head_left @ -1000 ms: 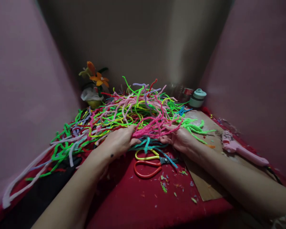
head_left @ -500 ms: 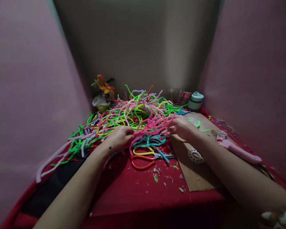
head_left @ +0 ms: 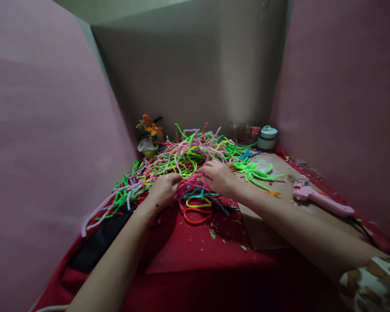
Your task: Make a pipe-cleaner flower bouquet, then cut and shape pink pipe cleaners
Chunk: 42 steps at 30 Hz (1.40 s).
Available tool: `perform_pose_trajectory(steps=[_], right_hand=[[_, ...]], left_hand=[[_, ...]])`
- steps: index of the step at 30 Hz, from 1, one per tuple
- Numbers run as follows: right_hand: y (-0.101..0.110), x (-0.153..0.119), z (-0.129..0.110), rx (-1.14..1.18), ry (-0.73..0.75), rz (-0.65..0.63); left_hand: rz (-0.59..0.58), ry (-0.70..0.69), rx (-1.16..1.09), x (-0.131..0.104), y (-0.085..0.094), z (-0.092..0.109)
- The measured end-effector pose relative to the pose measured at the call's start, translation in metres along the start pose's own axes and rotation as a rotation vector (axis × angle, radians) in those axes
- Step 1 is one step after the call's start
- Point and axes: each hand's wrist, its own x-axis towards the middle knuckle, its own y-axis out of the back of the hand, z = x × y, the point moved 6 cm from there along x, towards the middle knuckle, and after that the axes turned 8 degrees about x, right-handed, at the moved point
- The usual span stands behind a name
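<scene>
Pink pipe cleaners [head_left: 191,185] lie bunched between my two hands, at the near side of a tangled multicoloured pile [head_left: 188,151]. My left hand [head_left: 164,188] is closed, with thumb and fingers pinching the left end of the pink bunch. From the right, my right hand [head_left: 219,177] curls its fingers loosely round the pink strands; its fingertips are partly hidden among them. Just below lie teal pipe cleaners [head_left: 199,193] and scissors with a yellow and a red handle loop [head_left: 197,222]. The scissor blades are mostly hidden under the strands.
A cardboard sheet [head_left: 263,229] on the right carries green pipe cleaners [head_left: 255,172] and a pink glue gun [head_left: 323,201]. Behind stand a mint-coloured container [head_left: 267,138] and potted orange flowers [head_left: 154,129]. A red cloth [head_left: 182,255] with scraps covers the table; pink walls flank both sides.
My right hand has moved left, closer to my left hand, uncovering the green pipe cleaners on the cardboard. The view has shifted slightly; my left hand keeps its pinch.
</scene>
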Motion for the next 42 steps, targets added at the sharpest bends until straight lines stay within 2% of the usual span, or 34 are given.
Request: perform_pose_trajectory(steps=[2, 6, 10, 14, 19, 21, 23, 25, 27, 29, 31, 34, 36, 39, 41, 42], right_hand=[[-0.004, 0.002, 0.006, 0.059, -0.096, -0.033], [0.006, -0.003, 0.015, 0.146, -0.244, -0.009], [0.010, -0.022, 0.022, -0.031, -0.369, -0.189], [0.009, -0.038, 0.028, -0.264, -0.358, -0.276], [0.002, -0.042, 0.043, -0.444, -0.461, -0.385], [0.004, -0.039, 0.045, -0.476, -0.459, -0.381], [0.008, -0.036, 0.041, -0.508, -0.404, -0.352], [0.013, -0.034, 0.035, -0.546, -0.299, -0.328], [0.019, -0.033, 0.028, -0.553, -0.192, -0.321], [0.028, -0.034, 0.025, -0.526, -0.161, -0.330], [0.044, -0.039, 0.028, -0.513, -0.233, -0.322], [0.084, -0.053, 0.040, -0.493, -0.458, -0.234], [0.114, -0.066, 0.045, -0.390, -0.591, -0.096], [0.151, -0.084, 0.040, -0.001, -0.633, 0.252], [0.156, -0.094, 0.033, 0.355, -0.611, 0.440], [0.151, -0.096, 0.027, 0.534, -0.585, 0.483]], left_hand=[[-0.006, 0.030, 0.032, -0.002, -0.001, -0.001], [-0.014, 0.095, 0.100, -0.004, -0.003, -0.003], [-0.023, 0.143, 0.130, -0.003, -0.007, -0.004], [-0.049, 0.163, 0.137, -0.003, -0.012, -0.005], [-0.055, 0.176, 0.149, -0.003, -0.010, -0.004], [-0.026, 0.190, 0.164, -0.006, -0.008, 0.000], [0.075, 0.198, 0.204, -0.010, -0.005, 0.009], [0.209, 0.110, 0.248, -0.012, -0.004, 0.024], [0.247, -0.072, 0.259, -0.012, -0.013, 0.042], [0.149, -0.156, 0.250, -0.007, -0.030, 0.048], [0.048, -0.140, 0.240, 0.000, -0.044, 0.042], [0.001, -0.111, 0.226, 0.008, -0.053, 0.029], [-0.004, -0.095, 0.210, 0.011, -0.054, 0.022], [0.028, -0.081, 0.174, 0.011, -0.046, 0.021], [0.090, -0.071, 0.153, 0.007, -0.032, 0.027], [0.135, -0.064, 0.125, 0.003, -0.023, 0.033]])
